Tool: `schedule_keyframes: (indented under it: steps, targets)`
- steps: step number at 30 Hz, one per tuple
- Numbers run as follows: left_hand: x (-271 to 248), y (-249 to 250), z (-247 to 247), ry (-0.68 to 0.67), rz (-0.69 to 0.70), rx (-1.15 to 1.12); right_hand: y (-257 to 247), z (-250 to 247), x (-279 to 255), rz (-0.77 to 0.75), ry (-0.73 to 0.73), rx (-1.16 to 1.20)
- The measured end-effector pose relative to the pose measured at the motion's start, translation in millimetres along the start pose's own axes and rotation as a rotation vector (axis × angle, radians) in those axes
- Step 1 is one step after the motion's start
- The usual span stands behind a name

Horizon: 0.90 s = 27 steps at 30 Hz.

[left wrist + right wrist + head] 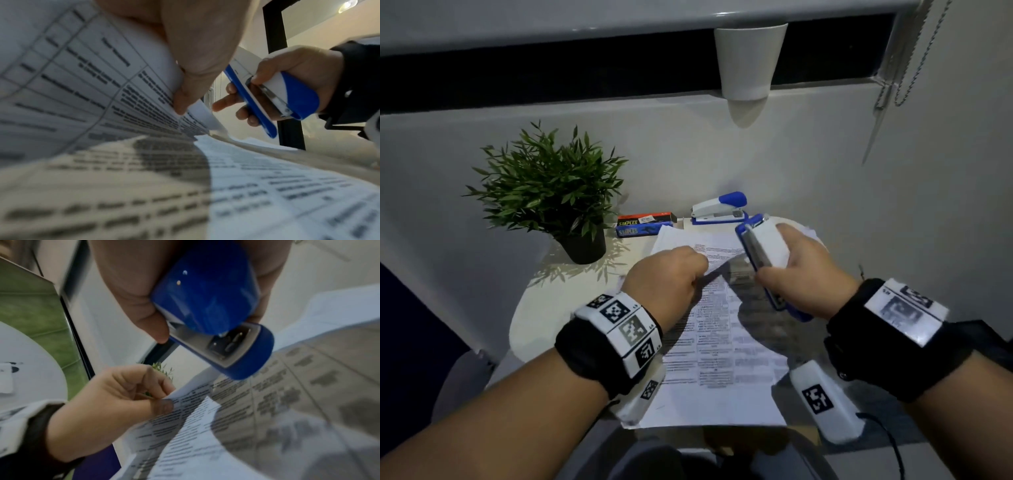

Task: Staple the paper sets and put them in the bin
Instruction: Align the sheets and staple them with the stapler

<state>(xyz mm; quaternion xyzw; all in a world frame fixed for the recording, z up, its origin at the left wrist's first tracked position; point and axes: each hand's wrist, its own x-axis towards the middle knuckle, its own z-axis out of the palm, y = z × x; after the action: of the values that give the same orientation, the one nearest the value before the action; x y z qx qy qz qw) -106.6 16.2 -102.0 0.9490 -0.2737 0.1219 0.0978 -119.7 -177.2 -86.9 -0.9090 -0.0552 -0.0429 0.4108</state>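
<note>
So the left hand (667, 274) is pinching the top-left corner of the paper set (722, 342) between thumb and finger and peeling it up off the stack on the surface (544, 301). The right hand (801, 270) is wrapped around a blue and white stapler (760, 253), held in the air just right of that lifted corner. The thing that matters: the stapler's long axis runs near-to-far, tilted a bit left at the far end, and in the head view its mouth end looks to point away from the person, not at the corner. The corner sits just left of it, close but apart. I'd guess the stapler needs turning toward the corner before it can bite. A second stapler (719, 209) sits at the far edge. No bin in view.
</note>
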Motion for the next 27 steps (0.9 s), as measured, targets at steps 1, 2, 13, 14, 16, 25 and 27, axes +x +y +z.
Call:
schedule_keyframes:
  steps: [1,2,13,14,16,25,27]
  targets:
    - [-1.2,0.9,4.6,-0.023,0.007,0.002,2.3,3.3,-2.6,0.005,-0.034,0.002]
    - [-2.7,0.5,12.0,-0.077,-0.003,0.018,4.5,6.2,-4.3,0.013,-0.058,0.002]
    - [-15.8,-2.5,34.5,-0.292,-0.08,0.014,31.1,23.6,-1.1,0.203,-0.166,0.118]
    - [-14.7,-1.3,31.5,-0.295,-0.106,-0.007,30.2,23.2,-0.4,0.208,-0.178,0.093]
    - [-10.3,2.3,18.9,-0.266,-0.122,0.01,25.7,20.0,0.4,0.208,-0.188,0.06]
    - [17.5,0.6,-9.1,0.115,-0.078,-0.154,1.5,-3.4,4.7,-0.01,-0.074,-0.23]
    - [12.9,-1.9,7.1,-0.009,-0.08,-0.117,7.5,1.4,-2.9,0.009,-0.197,-0.328]
